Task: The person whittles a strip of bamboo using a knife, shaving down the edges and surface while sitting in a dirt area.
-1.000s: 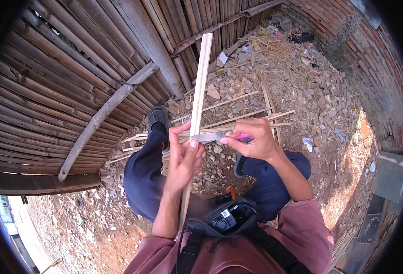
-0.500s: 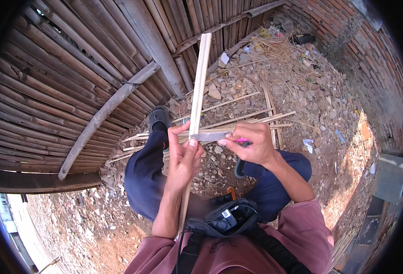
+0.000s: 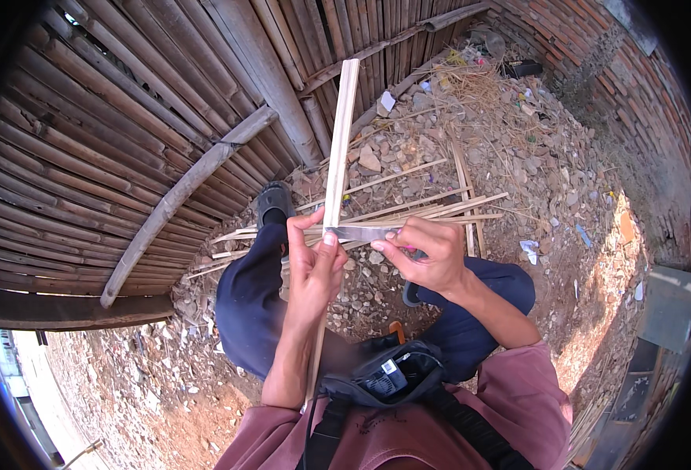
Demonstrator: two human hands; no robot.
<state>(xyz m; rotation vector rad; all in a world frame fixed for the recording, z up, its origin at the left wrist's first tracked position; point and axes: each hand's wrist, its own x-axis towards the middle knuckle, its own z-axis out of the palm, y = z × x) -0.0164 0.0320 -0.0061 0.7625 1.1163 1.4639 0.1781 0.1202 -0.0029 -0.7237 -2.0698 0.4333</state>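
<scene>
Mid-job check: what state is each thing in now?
Left hand: closed on the strip
Right hand: closed on the knife
Strip: held, far end up and away from the body
Knife: blade bare, against the strip
Loose strips: lying across one another
Pouch: open

No word or number can be read for certain anywhere in the frame; the marks are too small. At lower centre, a small white label point(image 3: 390, 366) with dark print sits on a dark object point(image 3: 382, 382) inside the open black bag point(image 3: 388, 399), and fainter pale marks show on that same object below the label, too fine to make out. Just beneath the bag, a line of dark, looping marks, perhaps lettering, runs across the chest of the pink shirt point(image 3: 416, 440), upside down or too distorted to decipher.
</scene>
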